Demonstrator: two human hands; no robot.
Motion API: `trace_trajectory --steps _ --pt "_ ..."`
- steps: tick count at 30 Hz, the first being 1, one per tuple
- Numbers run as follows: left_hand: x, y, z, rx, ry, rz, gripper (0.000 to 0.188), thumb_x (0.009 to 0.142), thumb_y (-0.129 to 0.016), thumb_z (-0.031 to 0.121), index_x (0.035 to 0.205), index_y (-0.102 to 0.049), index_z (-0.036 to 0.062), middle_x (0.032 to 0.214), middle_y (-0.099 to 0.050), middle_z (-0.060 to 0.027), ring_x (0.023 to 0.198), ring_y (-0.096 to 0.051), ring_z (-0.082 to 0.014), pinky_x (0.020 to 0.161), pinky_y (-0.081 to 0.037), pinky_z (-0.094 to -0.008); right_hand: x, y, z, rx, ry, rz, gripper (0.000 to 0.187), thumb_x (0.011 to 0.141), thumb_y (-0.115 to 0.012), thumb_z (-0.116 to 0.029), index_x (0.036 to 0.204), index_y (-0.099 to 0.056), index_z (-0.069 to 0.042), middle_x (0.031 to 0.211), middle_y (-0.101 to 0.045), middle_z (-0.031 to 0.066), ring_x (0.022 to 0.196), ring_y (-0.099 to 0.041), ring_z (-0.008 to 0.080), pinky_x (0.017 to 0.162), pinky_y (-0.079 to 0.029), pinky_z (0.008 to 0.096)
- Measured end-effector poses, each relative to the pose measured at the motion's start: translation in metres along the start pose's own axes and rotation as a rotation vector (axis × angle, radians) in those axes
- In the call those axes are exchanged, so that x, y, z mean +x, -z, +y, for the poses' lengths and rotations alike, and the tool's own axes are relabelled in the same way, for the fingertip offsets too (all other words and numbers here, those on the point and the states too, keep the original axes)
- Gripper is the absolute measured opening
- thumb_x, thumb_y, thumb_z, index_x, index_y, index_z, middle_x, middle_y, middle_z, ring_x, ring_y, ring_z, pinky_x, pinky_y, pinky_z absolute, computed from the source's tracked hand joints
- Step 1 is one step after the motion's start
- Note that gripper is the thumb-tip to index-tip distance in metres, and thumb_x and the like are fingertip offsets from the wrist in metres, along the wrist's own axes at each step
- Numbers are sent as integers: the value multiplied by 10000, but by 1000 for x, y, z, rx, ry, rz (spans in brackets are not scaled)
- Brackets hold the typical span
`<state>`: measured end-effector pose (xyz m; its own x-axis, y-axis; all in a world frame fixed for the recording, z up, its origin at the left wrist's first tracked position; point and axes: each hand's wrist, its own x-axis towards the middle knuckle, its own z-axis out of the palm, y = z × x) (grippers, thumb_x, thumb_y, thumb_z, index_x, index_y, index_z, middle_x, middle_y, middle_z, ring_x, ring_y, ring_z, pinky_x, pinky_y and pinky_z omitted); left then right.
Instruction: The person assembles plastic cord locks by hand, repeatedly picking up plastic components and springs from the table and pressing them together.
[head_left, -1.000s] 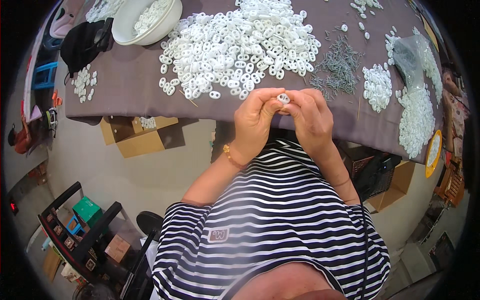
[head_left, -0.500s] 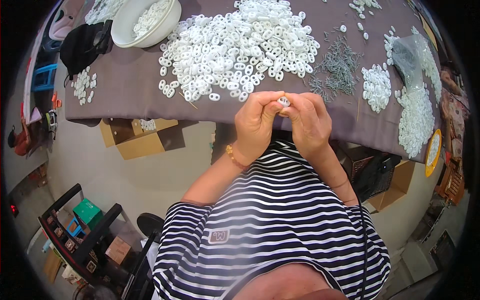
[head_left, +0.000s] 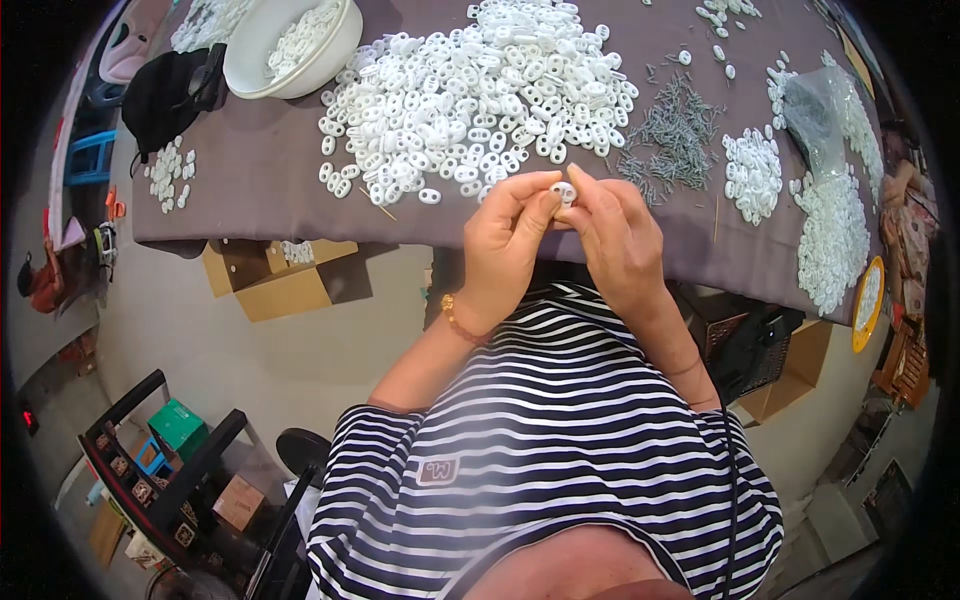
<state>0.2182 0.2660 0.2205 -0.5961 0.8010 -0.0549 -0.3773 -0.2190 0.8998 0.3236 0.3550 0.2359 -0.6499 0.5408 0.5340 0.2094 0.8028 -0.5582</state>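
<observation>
A small white oval plastic piece with two holes [head_left: 563, 191] is pinched between the fingertips of both my hands, just over the near table edge. My left hand [head_left: 507, 232] grips it from the left with thumb and forefinger. From the other side my right hand [head_left: 620, 228] closes on it, and its fingers partly cover the piece. Beyond my hands spreads a big heap of like white two-holed pieces [head_left: 460, 110]. A pile of small grey screws [head_left: 675, 135] lies right of that heap, and a smaller pile of white oval parts [head_left: 752, 175] sits farther right.
A white bowl [head_left: 345, 45] of white parts stands at the far left, beside a black cap-like item [head_left: 160, 105]. Clear bags [head_left: 815, 120] and small translucent parts [head_left: 833, 240] lie at the right. Under the table edge is an open cardboard box [head_left: 285, 292].
The white piece has tilted so its two holes face up more plainly. My fingers have shifted slightly up and left around it.
</observation>
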Motion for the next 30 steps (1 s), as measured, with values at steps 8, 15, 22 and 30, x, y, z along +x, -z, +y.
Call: trace_trajectory --steps 8,15,22,30 --pt "2 10 1 29 16 -89 215 969 -592 75 1149 -627 -36 1022 -660 -63 862 -648 -101 766 -563 -237 -2 6 3 37 3 -91 400 768 -718 65 1159 -649 11 917 -622 111 763 -633 218 646 -530 303" --pt "2 11 2 305 -160 -86 182 955 -619 102 1092 -646 -16 982 -675 -74 811 -656 -97 720 -549 -230 -2 9 0 67 -27 -132 377 769 -701 85 1137 -647 19 923 -630 123 763 -643 231 643 -534 311" --pt "-1 8 2 483 -318 -42 149 952 -628 109 1053 -648 1 951 -679 -78 764 -651 -101 684 -531 -229 -1 9 -8 55 33 -57 349 770 -694 87 1111 -646 31 879 -637 127 724 -636 244 615 -526 311" --pt "2 5 -5 345 -301 -33 140 968 -601 96 1052 -640 -9 953 -681 -73 759 -644 -101 684 -531 -232 -3 1 -3 84 47 1 298 802 -702 67 1092 -643 29 868 -635 120 709 -631 232 602 -522 300"
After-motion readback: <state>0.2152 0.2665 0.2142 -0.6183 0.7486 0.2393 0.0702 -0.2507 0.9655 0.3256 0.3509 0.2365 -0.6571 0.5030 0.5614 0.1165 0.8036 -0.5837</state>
